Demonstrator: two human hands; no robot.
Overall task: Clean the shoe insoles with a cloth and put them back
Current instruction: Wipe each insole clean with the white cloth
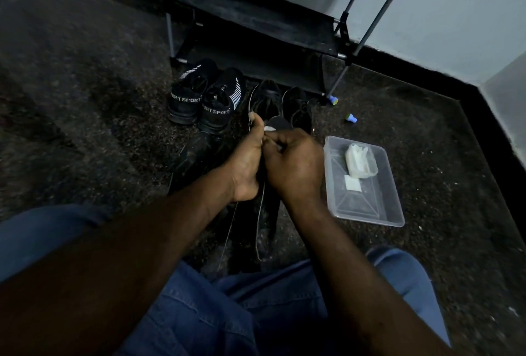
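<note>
Nearest the camera are legs in blue denim jeans [256, 313], with both bare forearms reaching forward over them.

The left hand [246, 160] grips a thin dark shoe insole with a pale edge [267, 219]. Its fingers are curled round the insole's left side and its thumb lies upward along the rim. The insole is held off the floor between the two hands, its long axis running away from the person. Which end is up cannot be told.

The right hand [296, 166] has curled fingers pinching a small white cloth [269, 128] against the upper part of the insole; only a scrap of the cloth shows. The two hands touch.

- **Left of the hands:** a black shoe [193, 156] lies on the dark speckled floor [85, 99].
- **Just right of the right hand:** a clear rectangular plastic tray [367, 207] holds a white folded wad [360, 163] and a small white square [353, 183].
- **Farther:** a pair of black trainers lettered SPORT [185, 99] with a second pair of plain black shoes [297, 108] beside them, and two small blue-and-green caps [351, 118].
- **Farthest:** a black shelf rack with grey poles [256, 22] against a pale wall [441, 14].
</note>
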